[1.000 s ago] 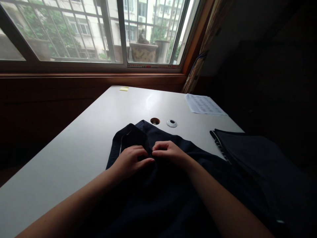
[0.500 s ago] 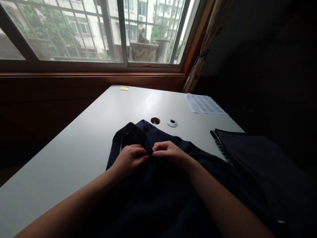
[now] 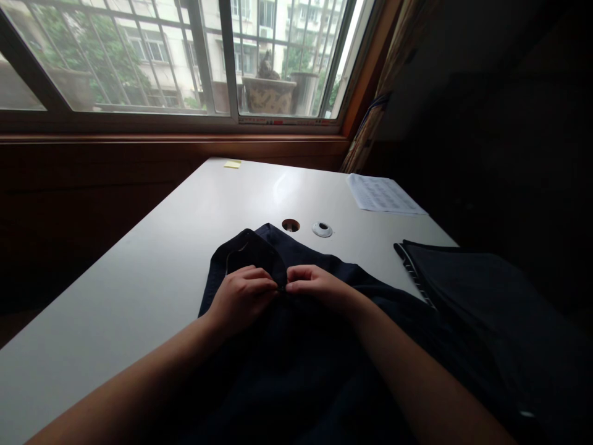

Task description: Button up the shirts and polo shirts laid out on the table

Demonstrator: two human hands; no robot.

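Observation:
Dark navy cloth, which looks like trousers point(image 3: 296, 358) by its waistband, lies over the near part of the white table. My left hand point(image 3: 245, 293) pinches the waistband edge from the left. Opposite it, my right hand point(image 3: 315, 281) grips the same edge between thumb and forefinger, the fingertips of both hands almost meeting. A loop of the waistband point(image 3: 252, 247) stands up behind my left hand, with a thin pale line on its inner side. Whatever small part lies between the fingertips is too dark to make out.
To the right lies another folded dark garment point(image 3: 477, 284) with a white-marked edge. A round hole point(image 3: 291, 225) and its loose cover point(image 3: 322, 229) are just beyond the trousers. Printed papers point(image 3: 384, 194) and a yellow sticky note point(image 3: 232, 164) lie on the far part of the table point(image 3: 139, 266).
My left fingers have shifted slightly up and closer to my right fingertips. The waistband loop has rounded out towards the right hand. My right hand has hardly moved.

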